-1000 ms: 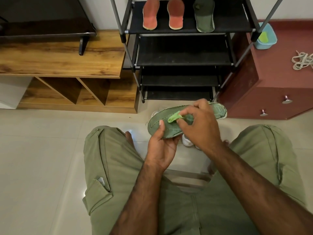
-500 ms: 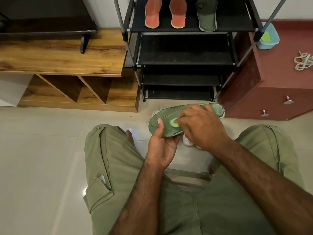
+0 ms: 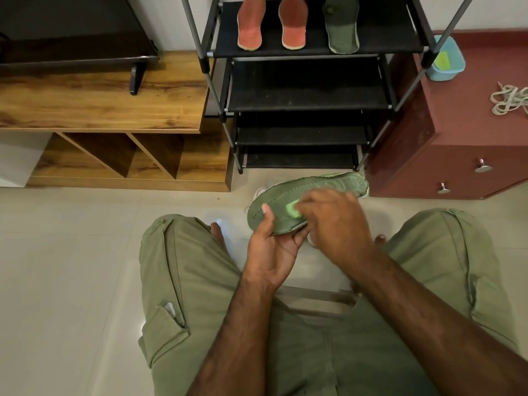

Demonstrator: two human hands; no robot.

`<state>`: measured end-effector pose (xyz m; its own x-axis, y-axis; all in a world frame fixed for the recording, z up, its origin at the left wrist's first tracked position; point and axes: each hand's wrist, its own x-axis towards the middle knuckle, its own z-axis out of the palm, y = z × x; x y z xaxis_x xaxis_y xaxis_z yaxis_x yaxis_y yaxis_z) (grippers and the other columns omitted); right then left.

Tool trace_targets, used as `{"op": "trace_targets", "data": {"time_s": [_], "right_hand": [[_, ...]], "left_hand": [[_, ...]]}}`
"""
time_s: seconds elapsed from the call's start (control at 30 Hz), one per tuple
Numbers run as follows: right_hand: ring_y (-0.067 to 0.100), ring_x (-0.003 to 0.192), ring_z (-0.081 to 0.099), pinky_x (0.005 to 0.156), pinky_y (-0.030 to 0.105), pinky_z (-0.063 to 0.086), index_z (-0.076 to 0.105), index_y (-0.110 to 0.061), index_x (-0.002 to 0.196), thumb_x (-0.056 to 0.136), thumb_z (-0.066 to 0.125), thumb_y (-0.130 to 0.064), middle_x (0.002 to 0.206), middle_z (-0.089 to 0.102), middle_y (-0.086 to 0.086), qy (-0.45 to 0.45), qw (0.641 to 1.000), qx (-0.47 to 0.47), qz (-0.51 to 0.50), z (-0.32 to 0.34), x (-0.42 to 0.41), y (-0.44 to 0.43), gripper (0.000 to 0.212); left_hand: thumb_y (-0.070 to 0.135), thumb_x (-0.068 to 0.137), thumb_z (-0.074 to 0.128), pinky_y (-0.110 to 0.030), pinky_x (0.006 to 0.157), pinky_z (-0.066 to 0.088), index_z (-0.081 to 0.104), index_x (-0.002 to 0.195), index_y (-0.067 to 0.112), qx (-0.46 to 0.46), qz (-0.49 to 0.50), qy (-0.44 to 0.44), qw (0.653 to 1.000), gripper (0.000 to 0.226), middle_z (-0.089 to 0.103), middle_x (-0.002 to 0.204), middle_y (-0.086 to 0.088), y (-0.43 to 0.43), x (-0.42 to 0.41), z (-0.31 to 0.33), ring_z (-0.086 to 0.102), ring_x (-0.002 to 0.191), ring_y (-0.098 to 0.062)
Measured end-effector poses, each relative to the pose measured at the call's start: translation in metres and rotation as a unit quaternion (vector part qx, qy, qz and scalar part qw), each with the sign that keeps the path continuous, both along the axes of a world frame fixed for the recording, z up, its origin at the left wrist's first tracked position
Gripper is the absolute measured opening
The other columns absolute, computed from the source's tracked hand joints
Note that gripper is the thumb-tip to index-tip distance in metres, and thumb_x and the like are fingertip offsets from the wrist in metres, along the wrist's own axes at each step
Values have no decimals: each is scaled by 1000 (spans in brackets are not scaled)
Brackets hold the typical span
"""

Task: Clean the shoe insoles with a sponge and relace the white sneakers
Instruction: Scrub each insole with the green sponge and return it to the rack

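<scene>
A dark green insole [image 3: 340, 185], flat and elongated with a stitched edge and a fine woven face, is held level above the pale glossy floor tiles [image 3: 71, 252], in front of the black fabric shelf rack [image 3: 385, 30]. Its rounded left end is clasped in the grip of the left hand [image 3: 271, 247], the thumb laid across the top face and the fingers curled beneath. A soft bright green sponge [image 3: 292, 210] is pinched in the grip of the right hand [image 3: 337, 221] and pressed onto the insole's middle; this hand is blurred. A white sneaker [image 3: 258, 192] is partly seen below the insole.

On the rack's top shelf two orange insoles [image 3: 250, 27] and a second green insole [image 3: 343, 27] are laid side by side. A blue plastic tub [image 3: 445, 61] and coiled white laces [image 3: 510, 100] are set on the red-brown drawer cabinet [image 3: 457, 138].

Compared with a second ago, less of the sponge is exposed: a folded strip was then seen, now only a small patch beside the fingertips. The left hand's hold is unchanged.
</scene>
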<state>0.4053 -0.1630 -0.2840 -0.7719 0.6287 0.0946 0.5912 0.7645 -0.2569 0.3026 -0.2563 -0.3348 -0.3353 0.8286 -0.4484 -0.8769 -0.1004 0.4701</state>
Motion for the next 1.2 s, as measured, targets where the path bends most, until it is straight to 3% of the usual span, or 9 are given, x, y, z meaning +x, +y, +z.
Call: {"op": "trace_targets", "data": {"time_s": [0.1,0.27,0.4,0.53,0.7,0.83,0.9,1.0,1.2], "right_hand": [[22,102,62,77,38,44,79,-22,103,71,80,-12,102,71,-7,20,995,14,96,-2,2,-16,33],[25,96,59,75,36,42,79,-19,95,67,81,-17,92,74,-5,6,1000,22,-17,2,0,-4,28],[22,84,61,67,35,55,77,-14,92,74,65,-13,88,71,-1,19,994,-17,104,1,0,-27,22],[28,96,64,74,41,57,77,-13,101,75,70,-5,99,69,3,-9,998,-63,-10,3,0,-1,27],[23,95,61,64,40,57,73,-15,96,81,51,-13,96,64,-1,-13,994,-72,87,7,-1,-25,27],[26,93,64,70,40,58,78,-11,97,73,75,-1,97,69,2,20,997,-75,-6,0,4,-2,27],[24,92,63,68,38,57,78,-11,96,75,76,-2,95,67,2,24,997,-71,-14,2,2,-8,23],[22,90,63,61,40,59,77,-13,91,73,77,1,93,67,-1,40,994,-79,64,2,3,-28,23],[26,92,65,71,42,59,79,-10,97,73,73,9,97,70,2,86,992,-86,-44,-8,10,-4,31]], "left_hand": [[50,106,38,-44,109,46,48,149,2,-11,-5,-6,1000,66,51,149,-24,-3,-2,-1,54,131,-33],[48,108,39,-49,115,44,40,154,4,-26,3,-4,1000,64,46,154,-25,0,0,-2,43,145,-39],[52,106,39,-50,123,32,40,152,-4,-40,-2,-17,999,72,44,155,-29,-4,-3,-5,44,145,-37],[46,108,37,-46,111,48,42,153,4,-40,20,-11,999,62,49,152,-24,2,0,1,45,143,-38],[48,108,36,-42,113,45,45,151,2,-38,25,-15,999,64,55,148,-22,-3,-2,0,51,139,-33],[45,108,37,-51,117,41,43,152,4,-40,29,-11,999,60,51,151,-24,1,1,5,48,142,-38],[45,108,38,-48,113,47,44,152,3,-32,36,-13,999,61,52,150,-24,0,1,6,51,139,-38],[46,107,39,-39,103,54,45,150,-1,-28,42,-19,999,64,56,146,-22,-2,-1,7,58,130,-32],[45,108,39,-53,120,37,43,152,4,-33,48,-11,998,60,50,151,-25,0,2,4,47,142,-40]]}}
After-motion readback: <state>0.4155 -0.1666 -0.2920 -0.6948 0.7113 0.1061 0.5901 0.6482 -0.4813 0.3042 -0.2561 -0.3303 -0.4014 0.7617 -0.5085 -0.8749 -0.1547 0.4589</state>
